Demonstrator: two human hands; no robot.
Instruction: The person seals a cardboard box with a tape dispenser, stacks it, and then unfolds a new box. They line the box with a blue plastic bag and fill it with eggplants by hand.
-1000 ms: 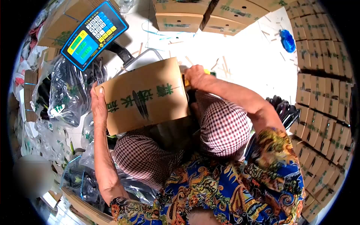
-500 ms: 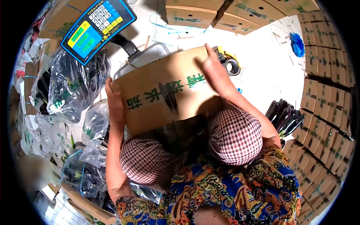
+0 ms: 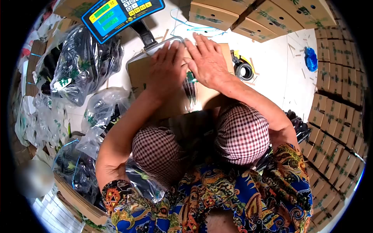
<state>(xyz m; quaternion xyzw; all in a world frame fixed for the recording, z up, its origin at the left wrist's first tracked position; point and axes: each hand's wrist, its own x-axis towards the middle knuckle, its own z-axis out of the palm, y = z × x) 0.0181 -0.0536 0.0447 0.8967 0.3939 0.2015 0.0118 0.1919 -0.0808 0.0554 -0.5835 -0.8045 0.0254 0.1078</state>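
Observation:
A brown cardboard box [image 3: 145,77] with a printed eggplant and green lettering lies in front of my knees, over the metal platform of the scale [image 3: 136,55]. My left hand [image 3: 167,70] rests on the top of the box, its fingers stretched forward. Right beside it, my right hand [image 3: 206,60] lies on the box too, fingers spread near the far edge. The two hands nearly meet at the middle and cover part of the print. Neither hand grips anything.
The scale's blue display [image 3: 116,17] stands at the upper left. Bagged eggplants [image 3: 83,62] lie on the left. A tape dispenser [image 3: 244,70] is right of the box. Stacked cartons [image 3: 338,81] line the right side; more cartons [image 3: 268,19] stand at the back.
Both hands have left the box's sides and moved onto its top. The box now lies lower over the scale platform. The view has shifted slightly.

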